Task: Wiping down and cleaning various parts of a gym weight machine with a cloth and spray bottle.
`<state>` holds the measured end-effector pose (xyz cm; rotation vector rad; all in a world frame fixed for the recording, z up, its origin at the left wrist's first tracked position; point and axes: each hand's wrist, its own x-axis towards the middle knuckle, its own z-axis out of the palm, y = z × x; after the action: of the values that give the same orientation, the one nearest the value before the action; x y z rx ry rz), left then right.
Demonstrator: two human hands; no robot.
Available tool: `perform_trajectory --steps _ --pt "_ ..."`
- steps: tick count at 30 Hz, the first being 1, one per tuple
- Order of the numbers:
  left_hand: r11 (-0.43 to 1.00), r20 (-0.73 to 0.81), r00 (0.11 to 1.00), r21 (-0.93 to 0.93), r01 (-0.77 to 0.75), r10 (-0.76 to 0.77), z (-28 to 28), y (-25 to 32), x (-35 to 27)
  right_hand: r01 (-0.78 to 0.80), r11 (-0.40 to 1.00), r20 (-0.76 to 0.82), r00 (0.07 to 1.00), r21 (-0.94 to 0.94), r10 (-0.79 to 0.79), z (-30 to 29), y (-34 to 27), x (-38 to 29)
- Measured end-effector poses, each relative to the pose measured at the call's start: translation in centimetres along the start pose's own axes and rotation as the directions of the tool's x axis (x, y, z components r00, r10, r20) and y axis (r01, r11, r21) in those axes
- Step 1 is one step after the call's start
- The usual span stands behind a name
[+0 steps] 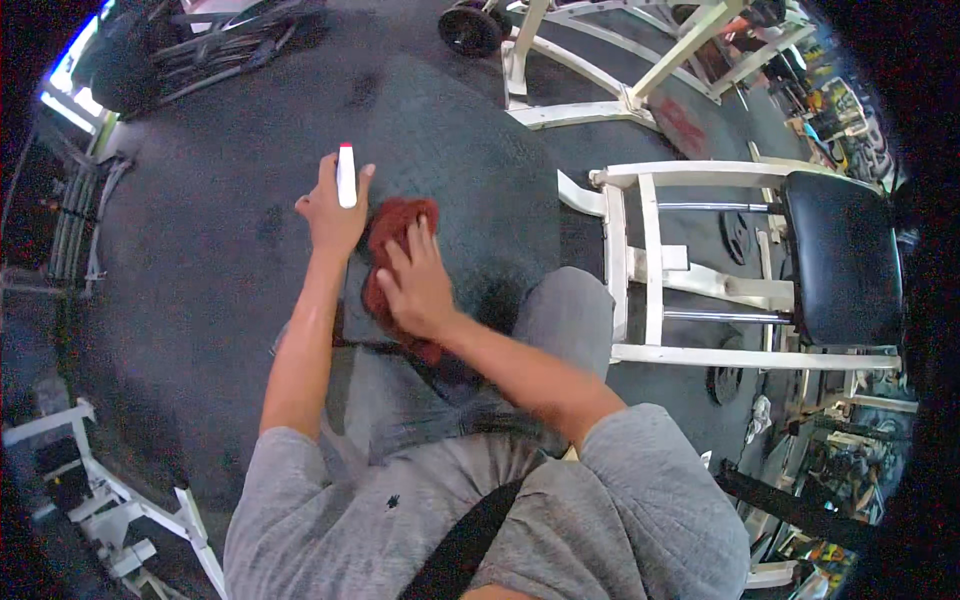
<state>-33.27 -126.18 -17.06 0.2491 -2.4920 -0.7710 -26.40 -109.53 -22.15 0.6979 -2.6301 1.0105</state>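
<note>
My left hand [335, 214] is held out in front of me, gripping a slim white container [346, 176] with a red tip. Just to its right lies a bunched red cloth [405, 214]. My right hand [420, 281] presses on this cloth palm down, fingers somewhat spread, and hides its middle. Part of the cloth hangs down towards my lap, below the wrist. What flat dark surface lies directly under the cloth I cannot tell. My knee [566, 315], in grey trousers, is bent to the right of the hands.
Dark rubber flooring [210, 225] spreads around me. On the right stands a white-framed exercise machine [619, 262] with a black padded seat [844, 259]. Another white frame [577, 112] stands ahead, near a black weight plate [471, 30]. White metal bars [139, 499] rise at lower left.
</note>
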Motion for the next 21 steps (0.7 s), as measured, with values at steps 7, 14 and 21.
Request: perform_trajectory --steps 7,14,21 --pt "0.999 0.052 0.998 0.006 0.045 -0.046 0.0 0.8 0.7 0.117 0.993 -0.063 0.991 -0.030 -0.119 1.1 4.4 8.4" --pt "0.999 0.057 0.998 -0.040 -0.004 0.006 0.7 1.9 1.1 -0.105 0.992 -0.215 0.973 -0.069 0.088 2.2 6.1 15.4" --pt "0.996 0.050 0.997 -0.057 0.063 -0.061 -0.4 1.1 0.6 0.114 0.993 -0.097 0.989 0.025 -0.111 1.3 2.2 8.8"
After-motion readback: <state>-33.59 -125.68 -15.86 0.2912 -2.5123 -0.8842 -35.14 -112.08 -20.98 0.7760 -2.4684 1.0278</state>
